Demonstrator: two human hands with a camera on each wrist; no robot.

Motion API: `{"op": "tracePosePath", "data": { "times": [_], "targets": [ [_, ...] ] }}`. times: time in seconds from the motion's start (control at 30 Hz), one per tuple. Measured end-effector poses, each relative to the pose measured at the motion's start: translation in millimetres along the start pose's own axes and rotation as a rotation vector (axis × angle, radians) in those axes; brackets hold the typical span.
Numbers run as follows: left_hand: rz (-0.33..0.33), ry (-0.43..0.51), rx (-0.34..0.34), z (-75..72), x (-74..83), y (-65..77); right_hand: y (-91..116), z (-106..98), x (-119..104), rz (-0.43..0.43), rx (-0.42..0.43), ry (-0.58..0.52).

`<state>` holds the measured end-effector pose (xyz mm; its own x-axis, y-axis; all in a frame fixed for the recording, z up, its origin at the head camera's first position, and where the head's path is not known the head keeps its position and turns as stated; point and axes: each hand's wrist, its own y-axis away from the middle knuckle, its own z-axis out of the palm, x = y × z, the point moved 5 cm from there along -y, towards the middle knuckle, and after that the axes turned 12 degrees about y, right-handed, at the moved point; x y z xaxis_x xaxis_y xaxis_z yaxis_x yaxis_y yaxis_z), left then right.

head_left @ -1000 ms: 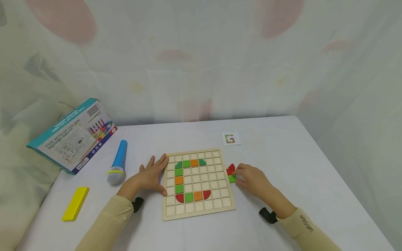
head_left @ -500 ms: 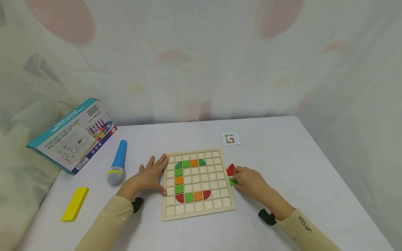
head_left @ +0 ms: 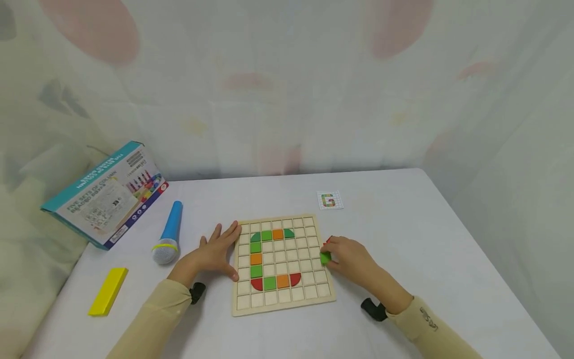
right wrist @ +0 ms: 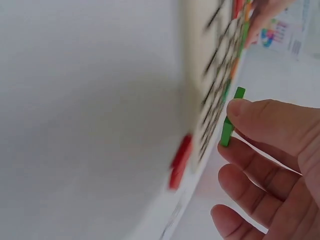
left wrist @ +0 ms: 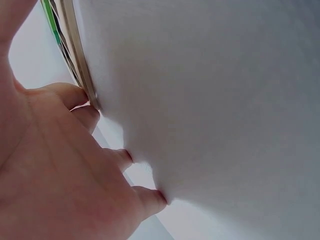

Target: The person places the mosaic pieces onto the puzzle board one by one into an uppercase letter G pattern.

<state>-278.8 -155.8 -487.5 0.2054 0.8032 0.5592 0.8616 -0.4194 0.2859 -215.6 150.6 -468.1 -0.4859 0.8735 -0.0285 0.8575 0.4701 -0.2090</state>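
A wooden grid board lies in front of me, with green, orange and red tiles set in its cells in a C-like shape. My right hand pinches a green square tile between thumb and fingers at the board's right edge; in the right wrist view the green tile stands clear of the table. My left hand rests with spread fingers along the board's left edge, thumb and fingertips touching it. Red tiles lie on the table beside the board, mostly hidden behind my right hand in the head view.
A small card with a coloured G pattern lies behind the board. On the left are a blue toy microphone, a yellow block and a box with printed lettering. A curtain hangs behind the table.
My right hand has picked up the green tile from the table and moved it left to the board's right edge. The left hand stays in place.
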Motion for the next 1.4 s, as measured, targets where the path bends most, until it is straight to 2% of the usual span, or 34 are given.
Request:
{"op": "tracePosePath", "data": {
  "times": [0.27,0.5,0.63,0.9,1.17,1.27,1.4],
  "targets": [
    [-0.018,0.004,-0.002,5.4,-3.5,2.9,-24.2,9.7,-39.0,-0.086,-0.089,-0.077],
    [-0.002,-0.003,-0.004,7.1,-3.1,1.8,-33.6,18.5,-50.4,-0.140,-0.110,-0.105],
    [0.005,-0.020,0.006,4.5,-3.4,-2.1,-35.6,14.6,-51.4,-0.148,-0.112,-0.097],
    [0.019,-0.019,0.009,0.6,1.5,-2.9,-35.7,14.7,-50.4,-0.126,-0.169,-0.122],
    [0.019,-0.020,0.010,0.5,-0.6,-2.8,-36.6,15.5,-51.5,-0.152,-0.132,-0.123],
    [0.019,-0.016,0.012,0.5,-2.1,-2.8,-36.6,12.2,-44.7,-0.121,-0.125,-0.137],
    [0.013,-0.005,0.009,0.1,-1.5,-2.2,-34.2,4.5,-23.7,-0.023,-0.100,-0.134]
  ]
}}
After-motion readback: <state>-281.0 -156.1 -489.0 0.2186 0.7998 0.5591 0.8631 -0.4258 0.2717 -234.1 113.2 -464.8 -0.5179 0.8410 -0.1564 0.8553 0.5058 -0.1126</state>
